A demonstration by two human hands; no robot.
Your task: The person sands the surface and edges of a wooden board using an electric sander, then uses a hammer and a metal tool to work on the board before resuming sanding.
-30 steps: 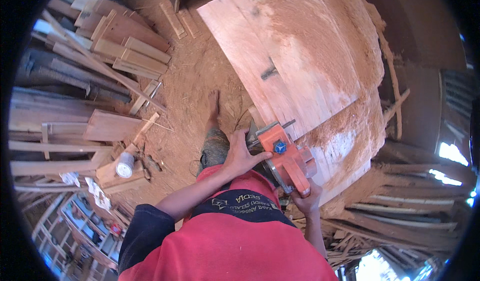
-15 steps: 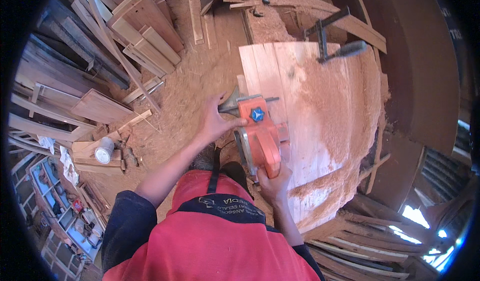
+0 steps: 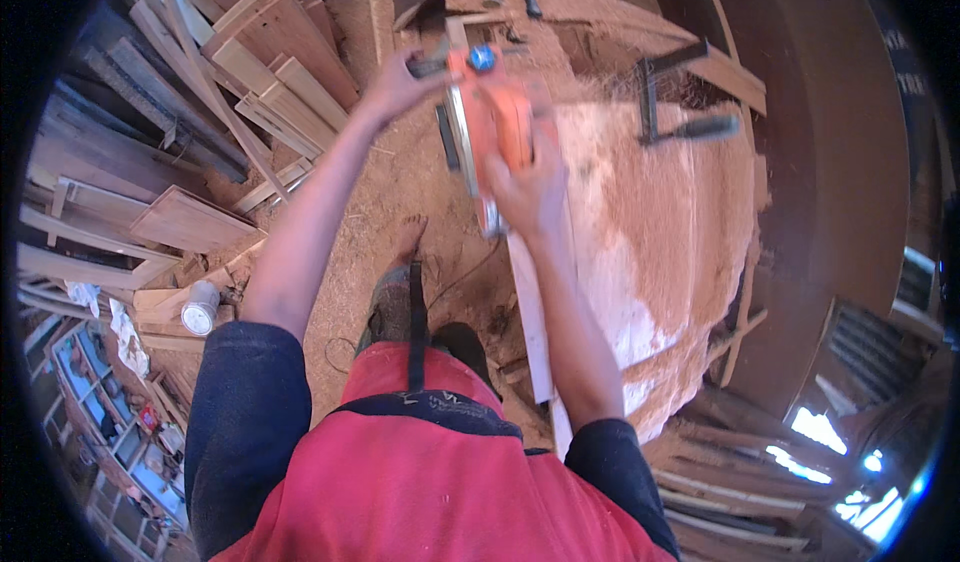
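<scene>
An orange electric hand planer (image 3: 510, 127) with a blue knob at its front sits at the far left edge of a pale wooden panel (image 3: 610, 202), slightly blurred by motion. My right hand (image 3: 532, 184) is closed round its rear handle. At the planer's front left side, my left hand (image 3: 395, 90) grips the dark part beside the knob, the thumb toward the orange body. Reddish shavings cover much of the panel's right half. Both arms stretch forward from my body, and the planer hides the panel's far left corner.
A dark clamp (image 3: 650, 97) stands at the panel's far side. Hand tools (image 3: 528, 0) lie on a shaving-covered board beyond. Stacked planks (image 3: 285, 47) lean at the far left, near a white can (image 3: 200, 307). My bare foot (image 3: 408, 237) stands on the shaving-strewn floor.
Both hands have pushed the planer forward along the panel's left edge, away from my body. My arms are straighter, and more of the panel's near left edge shows.
</scene>
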